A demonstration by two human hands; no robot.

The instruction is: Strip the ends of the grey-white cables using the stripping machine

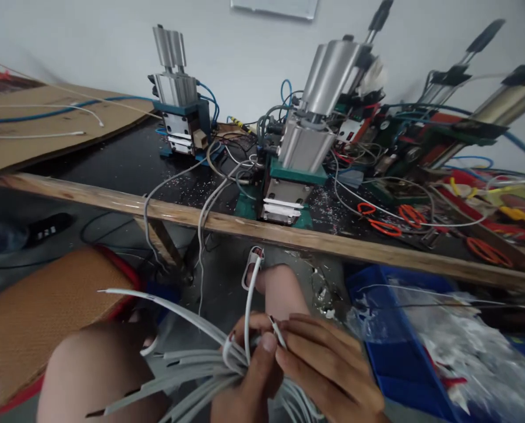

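Left hand [257,374] and right hand [328,359] pinch white cables [178,308] before a black, speckled workbench [117,167] beside a pale wall [245,56].

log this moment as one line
left hand: holds white cables | right hand: touches cable end | ahead: pneumatic machine on wooden-edged bench

I look onto a plain pale wall [113,47], a whitish panel [275,7] cut off at the top. A long bench [117,161] crosses my view — black top, wooden front edge [113,201] — above a grey floor [227,258]. At left sits a tan, woven-looking seat [64,311] trimmed in red — the light even.
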